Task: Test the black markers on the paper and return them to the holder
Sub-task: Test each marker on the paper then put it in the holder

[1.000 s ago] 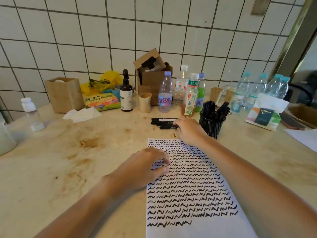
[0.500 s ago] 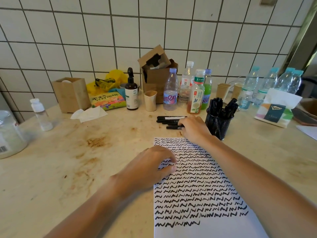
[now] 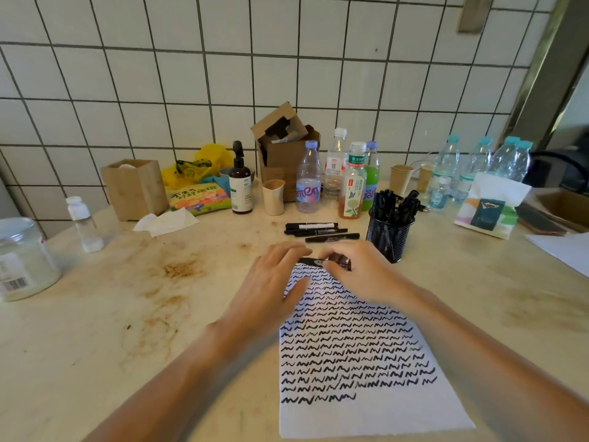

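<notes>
Two "amen"-labelled bottles [image 3: 308, 183], scribbled paper [image 3: 357, 355]

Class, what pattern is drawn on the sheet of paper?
Rows of black zigzag squiggles cover the paper; clearest in the head view.

left hand [image 3: 276, 275] grip curled | right hand [image 3: 357, 272] grip pinching | hands meeting

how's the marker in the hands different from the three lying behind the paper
The held marker is gripped by both hands, left hand and right hand, at the paper's top edge and largely hidden. The three loose markers lie untouched on the counter, fully visible. All are black and lie roughly crosswise.
</notes>
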